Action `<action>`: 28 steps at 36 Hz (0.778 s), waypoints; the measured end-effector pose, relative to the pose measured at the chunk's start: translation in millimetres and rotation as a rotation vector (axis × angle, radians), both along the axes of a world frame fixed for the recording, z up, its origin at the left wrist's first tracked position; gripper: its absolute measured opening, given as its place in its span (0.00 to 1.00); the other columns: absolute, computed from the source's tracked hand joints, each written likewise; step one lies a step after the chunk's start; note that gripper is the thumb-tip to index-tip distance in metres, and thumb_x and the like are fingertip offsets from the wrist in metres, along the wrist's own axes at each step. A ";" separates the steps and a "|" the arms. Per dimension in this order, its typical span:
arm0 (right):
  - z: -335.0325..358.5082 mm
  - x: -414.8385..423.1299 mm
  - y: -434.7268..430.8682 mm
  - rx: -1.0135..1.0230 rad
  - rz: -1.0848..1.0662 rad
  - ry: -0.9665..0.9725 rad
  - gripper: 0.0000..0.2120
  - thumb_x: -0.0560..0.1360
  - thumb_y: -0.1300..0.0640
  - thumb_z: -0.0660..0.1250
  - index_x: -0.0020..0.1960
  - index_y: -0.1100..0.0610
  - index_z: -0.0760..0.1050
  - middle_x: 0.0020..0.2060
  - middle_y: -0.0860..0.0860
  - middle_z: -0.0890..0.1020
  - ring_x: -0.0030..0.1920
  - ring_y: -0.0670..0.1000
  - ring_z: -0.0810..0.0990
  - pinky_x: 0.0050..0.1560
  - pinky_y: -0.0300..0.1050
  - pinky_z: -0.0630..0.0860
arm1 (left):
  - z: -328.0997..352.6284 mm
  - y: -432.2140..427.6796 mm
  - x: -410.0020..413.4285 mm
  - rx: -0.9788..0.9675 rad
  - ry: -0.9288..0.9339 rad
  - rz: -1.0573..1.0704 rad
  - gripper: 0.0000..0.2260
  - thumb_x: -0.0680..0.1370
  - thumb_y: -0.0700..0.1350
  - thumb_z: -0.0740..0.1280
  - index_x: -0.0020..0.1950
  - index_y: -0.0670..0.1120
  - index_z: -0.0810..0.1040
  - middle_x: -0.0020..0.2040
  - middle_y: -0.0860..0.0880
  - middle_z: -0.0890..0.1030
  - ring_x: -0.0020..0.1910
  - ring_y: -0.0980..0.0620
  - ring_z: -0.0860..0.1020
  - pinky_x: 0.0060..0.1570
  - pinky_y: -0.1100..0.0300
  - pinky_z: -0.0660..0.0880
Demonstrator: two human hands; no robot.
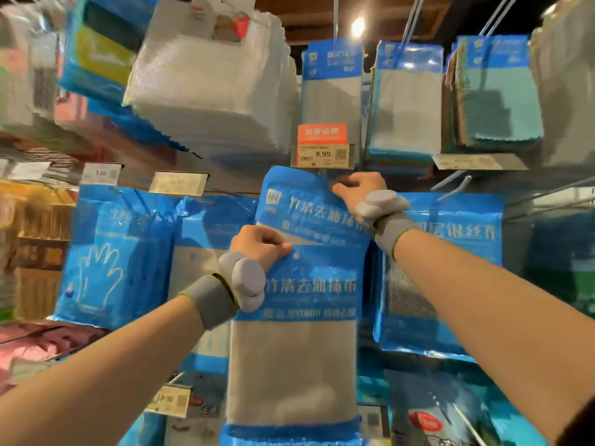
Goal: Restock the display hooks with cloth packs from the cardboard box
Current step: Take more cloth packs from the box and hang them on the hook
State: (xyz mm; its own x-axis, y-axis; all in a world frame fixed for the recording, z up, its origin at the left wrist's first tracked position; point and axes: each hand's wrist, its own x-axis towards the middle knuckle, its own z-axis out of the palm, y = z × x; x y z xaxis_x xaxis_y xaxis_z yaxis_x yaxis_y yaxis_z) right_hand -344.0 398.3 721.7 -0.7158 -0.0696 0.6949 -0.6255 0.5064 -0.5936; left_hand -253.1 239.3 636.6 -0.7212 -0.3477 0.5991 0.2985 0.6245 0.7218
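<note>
Two blue-topped cloth packs with grey cloth inside are in front of me. My left hand [260,244] pinches the top edge of the lower, nearer cloth pack [296,355]. The upper cloth pack [299,207] lies behind it, its top just under the 9.99 price tag [323,155]. My right hand [357,188] grips that upper pack's top right corner, at the spot where a display hook ends. The hook itself is hidden behind the pack and my fingers. Both wrists wear grey bands. No cardboard box is in view.
More packs hang all around: blue glove packs [109,255] at left, a silver-mesh cloth pack [441,275] at right, white cloths [212,75] and grey and teal cloths [405,98] above. A bare metal hook [454,186] sticks out at upper right.
</note>
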 end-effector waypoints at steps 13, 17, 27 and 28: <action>22.2 -16.0 -19.0 -0.024 -0.079 0.025 0.27 0.64 0.37 0.63 0.58 0.51 0.78 0.56 0.53 0.80 0.59 0.58 0.76 0.63 0.59 0.69 | 8.5 -15.3 -5.8 -0.009 -0.040 -0.016 0.03 0.73 0.44 0.71 0.39 0.48 0.81 0.40 0.50 0.79 0.44 0.51 0.76 0.46 0.62 0.69; 19.3 -24.6 -15.8 -0.023 -0.048 -0.018 0.18 0.68 0.42 0.68 0.54 0.49 0.79 0.56 0.53 0.80 0.61 0.56 0.76 0.65 0.56 0.69 | 6.4 -16.6 -6.8 -0.010 -0.072 -0.021 0.03 0.74 0.45 0.70 0.40 0.48 0.81 0.41 0.49 0.80 0.44 0.50 0.78 0.46 0.60 0.72; -18.6 -43.6 -2.6 0.042 -0.132 -0.014 0.38 0.67 0.38 0.72 0.71 0.44 0.60 0.67 0.54 0.60 0.68 0.61 0.65 0.67 0.52 0.65 | 4.1 -23.6 -10.8 -0.028 -0.089 0.030 0.04 0.74 0.47 0.70 0.44 0.48 0.82 0.44 0.49 0.80 0.47 0.50 0.78 0.47 0.59 0.73; -28.1 -46.7 -1.7 -0.016 -0.066 0.027 0.39 0.66 0.42 0.74 0.71 0.43 0.58 0.67 0.55 0.60 0.67 0.60 0.66 0.68 0.51 0.65 | 3.5 -24.3 -11.9 -0.029 -0.095 0.028 0.04 0.75 0.47 0.69 0.43 0.48 0.81 0.44 0.50 0.80 0.46 0.50 0.78 0.47 0.59 0.72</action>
State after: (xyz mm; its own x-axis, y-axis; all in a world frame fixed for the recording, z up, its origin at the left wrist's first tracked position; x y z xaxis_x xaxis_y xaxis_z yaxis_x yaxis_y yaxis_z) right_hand -390.7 396.7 693.6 -0.6992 -0.0112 0.7148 -0.6069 0.5379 -0.5851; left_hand -265.0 215.0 640.1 -0.7658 -0.3516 0.5385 0.2116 0.6529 0.7273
